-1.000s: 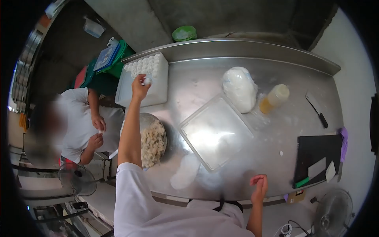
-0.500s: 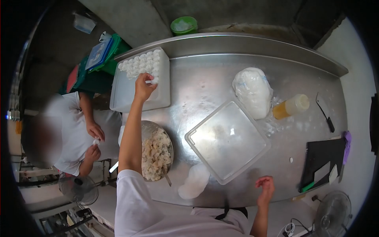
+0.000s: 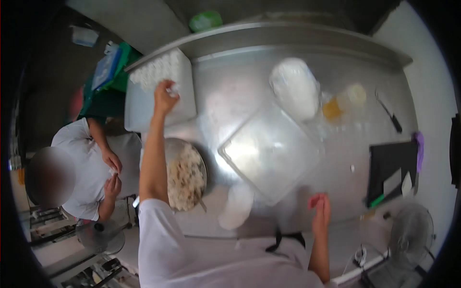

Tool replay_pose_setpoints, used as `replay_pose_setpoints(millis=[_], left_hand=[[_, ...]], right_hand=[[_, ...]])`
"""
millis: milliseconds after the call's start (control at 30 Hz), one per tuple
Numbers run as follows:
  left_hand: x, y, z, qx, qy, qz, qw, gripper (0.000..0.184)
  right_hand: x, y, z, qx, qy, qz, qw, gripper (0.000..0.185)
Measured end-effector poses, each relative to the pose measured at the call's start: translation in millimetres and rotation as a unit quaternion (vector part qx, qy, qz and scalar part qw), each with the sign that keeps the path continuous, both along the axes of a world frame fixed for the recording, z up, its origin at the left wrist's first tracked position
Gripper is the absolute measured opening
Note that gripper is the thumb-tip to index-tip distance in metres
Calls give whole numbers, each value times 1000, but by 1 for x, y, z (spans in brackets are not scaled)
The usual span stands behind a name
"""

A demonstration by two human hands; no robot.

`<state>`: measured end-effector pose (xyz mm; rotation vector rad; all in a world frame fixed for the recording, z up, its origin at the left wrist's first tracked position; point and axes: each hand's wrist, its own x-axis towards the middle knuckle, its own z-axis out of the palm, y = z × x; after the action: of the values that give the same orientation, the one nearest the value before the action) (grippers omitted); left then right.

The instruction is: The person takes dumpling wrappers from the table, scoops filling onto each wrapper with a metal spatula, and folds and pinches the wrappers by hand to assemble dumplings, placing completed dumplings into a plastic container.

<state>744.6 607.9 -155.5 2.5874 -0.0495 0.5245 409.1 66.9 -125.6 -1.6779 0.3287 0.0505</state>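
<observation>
Over a white box point(image 3: 185, 103) my left hand point(image 3: 165, 97) pinches a small white dumpling point(image 3: 175, 88), beside rows of similar white dumplings point(image 3: 156, 70). Below that forearm sits a metal bowl point(image 3: 206, 170) of pale, chunky filling point(image 3: 185, 180). Near the table's front edge my right hand point(image 3: 320, 208) hovers with its fingers curled together; whether anything is between them is too small to tell. A stack of thin white wrappers point(image 3: 236, 206) lies between the bowl and a clear square lid point(image 3: 269, 153).
A white plastic-wrapped bundle point(image 3: 295, 89), a bottle of yellow liquid point(image 3: 343, 102), a knife point(image 3: 388, 111) and a black board point(image 3: 391, 168) lie on the metal table point(image 3: 225, 91). At left, a co-worker point(image 3: 81, 163) holds a small white piece. A fan point(image 3: 410, 230) stands at lower right.
The view has shifted, moving the table's contents in the frame. My left hand stays at the box with the dumpling. My right hand's fingers look closer together.
</observation>
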Motion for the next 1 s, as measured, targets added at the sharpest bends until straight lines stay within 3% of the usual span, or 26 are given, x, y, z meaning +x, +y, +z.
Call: replay_pose_setpoints(millis=[67,133,300,367,433,467,633,700,800,867,900,933,1000], left_hand=[[-4,5,5,52,-29,-51,997,45],[-12,-8,29,107,-39,-12,993,48],[-113,-117,161,63,-198,-24,978,24],[-181,-152,177,46,-256,-47,965,14],[-255,-190,153,-13,-268,-74,960,12],[-287,-215,130,-71,-222,-126,964,15],[-376,-291,-9,-74,133,15,988,30],[-386,-292,-42,-47,134,40,989,33],[-388,-287,-43,13,123,54,991,44],[-406,-276,-59,-62,85,243,964,54],[-418,-269,-59,-46,154,297,941,71],[-431,-265,-60,-43,143,322,935,71],[-448,-268,-54,-53,310,410,856,85]], right_hand=[[-4,-2,5,-28,1,3,1000,42],[-10,-6,5,-24,-8,-1,1000,36],[-32,-13,-9,-22,5,-13,1000,20],[-38,-17,-13,-20,4,-4,1000,17],[-42,-15,-12,-13,-7,5,1000,15],[-44,-15,-12,-9,-10,10,1000,15],[-63,-26,-7,-1,-30,80,996,11],[-78,-40,-7,-7,-46,99,994,11],[-103,-62,-11,6,-48,109,993,11],[-127,-80,-16,25,-33,121,992,12],[-134,-86,-20,47,-20,104,993,12],[-143,-91,-27,71,-4,92,993,12],[-154,-100,-42,79,-4,129,988,11]])
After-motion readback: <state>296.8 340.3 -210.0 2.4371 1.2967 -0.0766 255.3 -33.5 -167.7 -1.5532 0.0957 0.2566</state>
